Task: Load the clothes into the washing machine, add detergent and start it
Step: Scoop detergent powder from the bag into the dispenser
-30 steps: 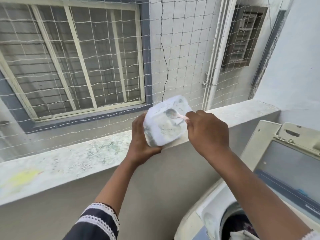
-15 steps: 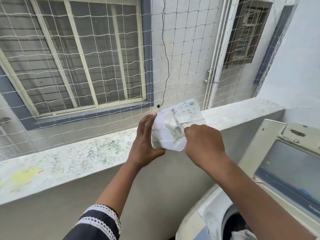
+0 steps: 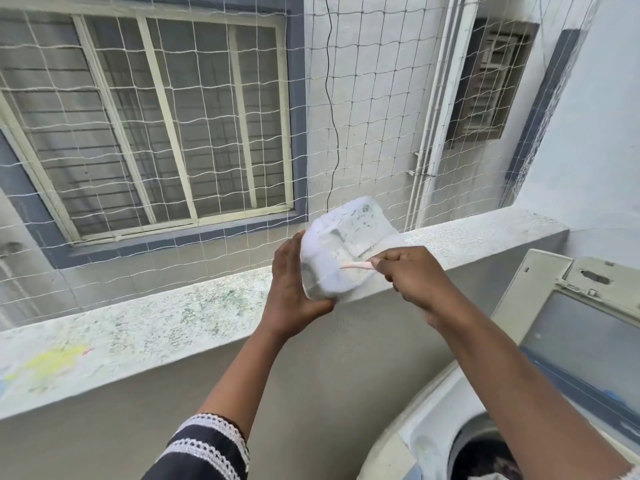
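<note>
A white plastic detergent tub (image 3: 341, 247) is tilted on its side above the ledge, with its mouth toward me. My left hand (image 3: 292, 289) grips it from the left and below. My right hand (image 3: 415, 275) pinches a thin pink spoon handle (image 3: 356, 266) that reaches into the tub; the spoon's bowl is hidden inside. At the bottom right is the top-loading washing machine (image 3: 426, 434), its lid (image 3: 581, 334) raised. Dark clothes (image 3: 485, 459) lie in its drum.
A speckled concrete ledge (image 3: 156, 323) runs across in front of me, with a rope safety net (image 3: 363, 116) above it. Beyond the net are a barred window (image 3: 156, 133) and white drain pipes (image 3: 436, 109). A white wall (image 3: 599, 133) stands to the right.
The tub has turned between my hands, and my right hand has shifted along its mouth with the pink spoon, which now points in from the right. The view has tilted slightly.
</note>
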The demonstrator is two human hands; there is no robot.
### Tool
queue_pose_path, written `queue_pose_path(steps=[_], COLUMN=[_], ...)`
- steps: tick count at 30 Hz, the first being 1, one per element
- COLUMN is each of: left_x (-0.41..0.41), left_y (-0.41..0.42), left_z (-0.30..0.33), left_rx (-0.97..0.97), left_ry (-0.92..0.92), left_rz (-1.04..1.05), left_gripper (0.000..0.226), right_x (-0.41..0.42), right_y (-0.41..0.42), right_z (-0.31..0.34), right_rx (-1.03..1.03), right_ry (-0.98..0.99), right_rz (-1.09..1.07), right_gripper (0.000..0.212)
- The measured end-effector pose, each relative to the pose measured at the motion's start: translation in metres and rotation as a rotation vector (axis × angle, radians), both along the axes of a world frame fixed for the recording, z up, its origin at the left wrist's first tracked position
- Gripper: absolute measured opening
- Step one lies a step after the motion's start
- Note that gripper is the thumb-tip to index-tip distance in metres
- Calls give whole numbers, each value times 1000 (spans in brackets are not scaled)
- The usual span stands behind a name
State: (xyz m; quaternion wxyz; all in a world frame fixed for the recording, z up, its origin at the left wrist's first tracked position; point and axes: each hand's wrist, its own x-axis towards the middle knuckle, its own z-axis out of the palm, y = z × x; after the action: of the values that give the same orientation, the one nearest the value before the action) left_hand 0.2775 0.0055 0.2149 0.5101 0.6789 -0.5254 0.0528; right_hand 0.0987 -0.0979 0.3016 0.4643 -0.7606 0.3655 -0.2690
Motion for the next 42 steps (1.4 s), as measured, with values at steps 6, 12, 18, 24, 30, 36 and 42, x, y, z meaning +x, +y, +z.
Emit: queue_pose_path(steps=[6, 12, 18, 24, 30, 36, 42], left_x=[4, 6, 15, 13, 0, -42, -124], left_y=[2, 1, -8, -10, -3, -2, -11], left_z=[0, -1, -3, -7, -10, -33, -47], left_rx=[20, 45, 123, 50, -166, -325, -97], left_ry=[138, 229, 300, 204, -28, -372, -166], left_rz=[12, -19, -69, -8, 153, 238, -102], left_gripper=[122, 123, 128, 131, 114, 53, 35], right_x=[14, 21, 21, 11, -7, -39, -83], right_y=[-19, -28, -30, -32, -33, -29, -31], right_z=[19, 38, 47, 55, 59, 63, 52], right_rx=[-26, 42, 59, 49, 39, 53, 51], right_ry=[-15, -51, -66, -82, -95, -94, -85], right_rz=[-26, -19, -8, -30, -56, -78, -143], right_gripper=[14, 14, 13, 13, 19, 14, 12])
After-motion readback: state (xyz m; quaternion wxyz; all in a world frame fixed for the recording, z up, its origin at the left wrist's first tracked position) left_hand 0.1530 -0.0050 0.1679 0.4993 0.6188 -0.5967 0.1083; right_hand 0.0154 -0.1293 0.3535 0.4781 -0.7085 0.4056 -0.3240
